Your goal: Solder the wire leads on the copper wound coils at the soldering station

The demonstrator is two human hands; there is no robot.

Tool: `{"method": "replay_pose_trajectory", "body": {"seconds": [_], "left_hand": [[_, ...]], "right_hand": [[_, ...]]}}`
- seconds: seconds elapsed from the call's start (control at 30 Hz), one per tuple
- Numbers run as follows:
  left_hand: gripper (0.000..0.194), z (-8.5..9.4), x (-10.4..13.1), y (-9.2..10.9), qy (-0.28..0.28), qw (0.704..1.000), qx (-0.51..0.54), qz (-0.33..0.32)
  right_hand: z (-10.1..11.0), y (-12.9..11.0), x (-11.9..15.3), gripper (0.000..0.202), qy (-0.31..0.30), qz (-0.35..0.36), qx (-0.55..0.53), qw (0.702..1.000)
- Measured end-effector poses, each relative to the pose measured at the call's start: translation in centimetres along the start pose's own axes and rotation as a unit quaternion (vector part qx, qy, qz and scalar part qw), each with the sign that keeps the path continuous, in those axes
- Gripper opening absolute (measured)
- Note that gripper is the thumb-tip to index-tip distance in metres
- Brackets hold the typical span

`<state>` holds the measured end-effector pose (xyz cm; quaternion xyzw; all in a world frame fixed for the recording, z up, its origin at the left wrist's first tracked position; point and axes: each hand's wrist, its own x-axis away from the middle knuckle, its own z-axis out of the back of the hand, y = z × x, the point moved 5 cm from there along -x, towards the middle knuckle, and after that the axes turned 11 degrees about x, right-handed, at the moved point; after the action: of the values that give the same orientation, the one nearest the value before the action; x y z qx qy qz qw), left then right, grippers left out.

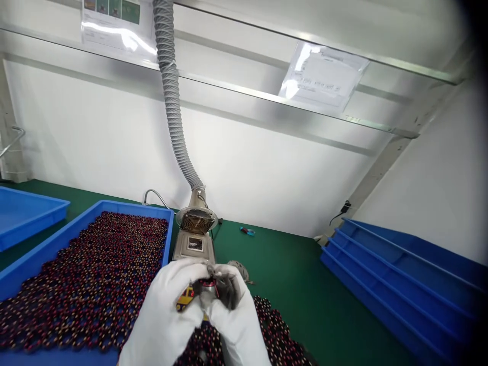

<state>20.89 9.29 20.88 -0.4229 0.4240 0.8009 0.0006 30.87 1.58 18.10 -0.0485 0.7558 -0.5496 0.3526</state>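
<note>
My left hand (164, 307), in a white glove, is closed around a yellow-and-dark object (185, 298), mostly hidden by the fingers. Close against it, my right hand (238, 315), also gloved with greyed fingertips, is closed with fingers curled inward. Between the two hands shows a small dark part with red on it (208, 282); which hand grips it I cannot tell. Below and beside my wrists lies a pile of small black ring parts (280, 330) with red and gold spots.
Left stands a blue tray (166, 249) of similar rings, with another blue tray (30, 216) beyond. A metal box (195, 244) sits ahead under a grey hose (171, 91) with a hood. Stacked blue trays (396, 290) stand right. A small blue-and-dark item (247, 231) lies on the green table (290, 269).
</note>
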Motion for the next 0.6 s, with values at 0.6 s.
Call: {"method": "replay_pose_trajectory", "body": {"seconds": [0.6], "left_hand": [[0.025, -1.7, 0.0, 2.0, -0.004, 0.981, -0.148, -0.126]], "right_hand": [[2.6, -0.4, 0.3, 0.012, 0.004, -0.121, -0.175, 0.977]]}}
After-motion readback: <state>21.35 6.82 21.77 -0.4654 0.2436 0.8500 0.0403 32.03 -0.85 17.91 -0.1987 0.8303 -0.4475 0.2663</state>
